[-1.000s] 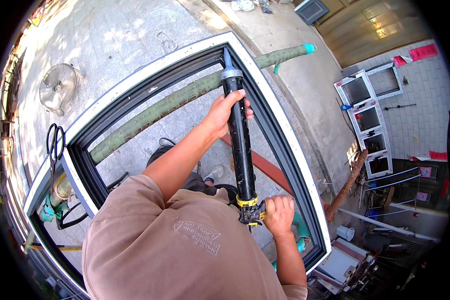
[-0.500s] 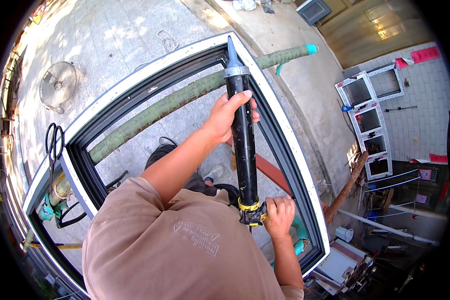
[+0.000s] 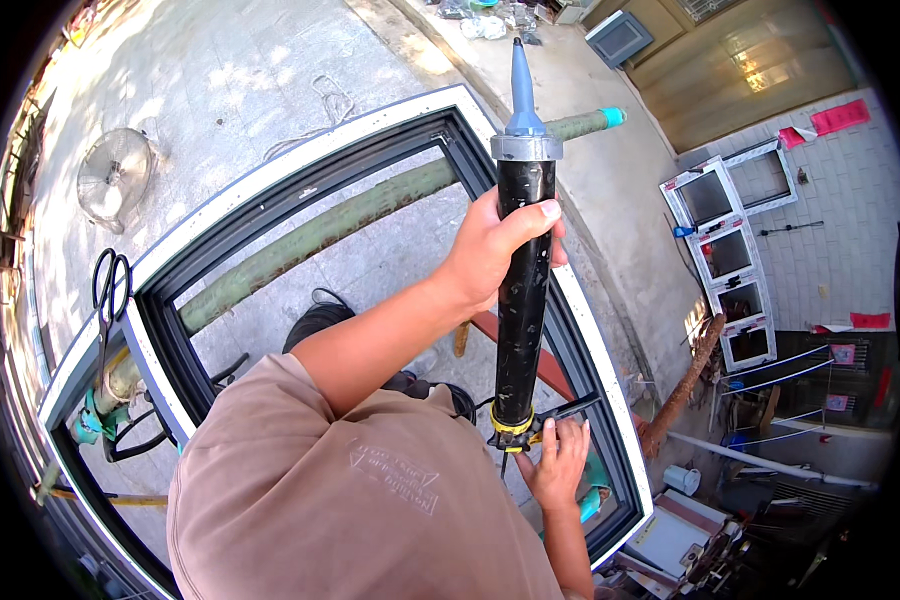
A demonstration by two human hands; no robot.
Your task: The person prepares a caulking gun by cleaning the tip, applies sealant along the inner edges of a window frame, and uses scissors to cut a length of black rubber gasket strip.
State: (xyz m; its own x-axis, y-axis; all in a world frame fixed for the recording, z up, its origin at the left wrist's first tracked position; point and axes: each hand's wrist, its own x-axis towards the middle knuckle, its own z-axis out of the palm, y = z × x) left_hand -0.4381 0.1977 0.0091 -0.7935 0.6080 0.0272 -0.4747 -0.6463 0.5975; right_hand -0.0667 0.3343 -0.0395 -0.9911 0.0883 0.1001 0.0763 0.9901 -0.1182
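A black-barrelled caulking gun [image 3: 522,300] is held upright in the picture, its blue-grey cone nozzle pointing away from me. My left hand [image 3: 490,245] wraps round the upper barrel, thumb across its front. At the yellow-ringed rear end, my right hand [image 3: 558,465] has its fingers fairly straight and its thumb apart, touching near the rear fitting. A dark handle [image 3: 570,406] sticks out sideways just beyond its fingertips. Beneath the gun lies a large white and dark grey window frame [image 3: 310,150], with its openings unglazed.
Green wrapped poles [image 3: 320,240] run under the frame. Black-handled scissors [image 3: 110,285] rest on its left edge. A round fan [image 3: 115,178] stands on the concrete at the far left. Smaller white frames [image 3: 725,250] lean by the right wall, near a brown log [image 3: 682,390].
The caulking gun has shifted right and come nearer, its nozzle now off the frame's far corner. My right hand's fingers have loosened from the handle, which now shows.
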